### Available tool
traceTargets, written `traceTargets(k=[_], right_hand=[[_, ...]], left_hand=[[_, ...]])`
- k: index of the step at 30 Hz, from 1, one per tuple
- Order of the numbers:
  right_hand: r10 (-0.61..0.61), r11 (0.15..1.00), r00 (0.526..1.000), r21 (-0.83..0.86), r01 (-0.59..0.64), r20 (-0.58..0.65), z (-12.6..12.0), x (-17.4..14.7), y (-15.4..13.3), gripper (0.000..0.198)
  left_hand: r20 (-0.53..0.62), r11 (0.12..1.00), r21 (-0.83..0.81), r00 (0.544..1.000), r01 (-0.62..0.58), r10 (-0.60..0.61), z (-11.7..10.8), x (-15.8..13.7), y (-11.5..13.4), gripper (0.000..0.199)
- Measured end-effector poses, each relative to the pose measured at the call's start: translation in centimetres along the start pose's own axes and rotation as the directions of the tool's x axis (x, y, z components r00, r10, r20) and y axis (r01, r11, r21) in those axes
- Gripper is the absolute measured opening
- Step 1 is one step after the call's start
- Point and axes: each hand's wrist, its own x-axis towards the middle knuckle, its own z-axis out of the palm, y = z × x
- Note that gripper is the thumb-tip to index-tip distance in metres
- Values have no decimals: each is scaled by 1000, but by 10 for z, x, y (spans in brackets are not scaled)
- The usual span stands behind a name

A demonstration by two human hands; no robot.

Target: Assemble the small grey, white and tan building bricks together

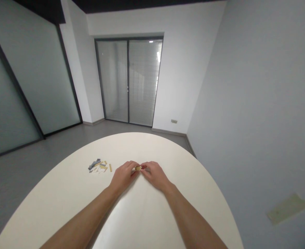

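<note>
Both hands meet near the middle of the white round table (139, 145). Between their fingertips is a small tan-and-white toy brick piece (137, 168). My left hand (123, 175) pinches it from the left, fingers closed. From the other side, my right hand (155, 173) closes its fingertips on its right end, where a speck of dark red shows. The fingers cover part of the piece, so its full shape is hidden. To the left of my left hand lies a loose pile of small grey, tan and white toy bricks (98, 166). One long tan brick (110, 167) lies apart from it.
The table's curved edge runs around the work area. Beyond it are a grey floor (64, 145), a double glass door (128, 83) and frosted glass panels (38, 69) at left. A grey wall (258, 103) stands close on the right.
</note>
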Motion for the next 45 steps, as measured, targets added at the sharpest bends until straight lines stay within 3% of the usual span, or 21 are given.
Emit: traceTargets(k=[7, 24, 45], right_hand=[[67, 997, 997, 25, -66, -48, -2, -2, 2, 20], [40, 999, 999, -17, -41, -36, -2, -3, 1, 18], [35, 999, 994, -4, -35, -101, -2, -2, 2, 20]], left_hand=[[31, 994, -23, 994, 109, -109, 0, -1, -4, 19], [-25, 996, -63, 997, 66, -68, -1, 0, 3, 16], [0, 978, -121, 985, 170, -171, -2, -2, 4, 28]])
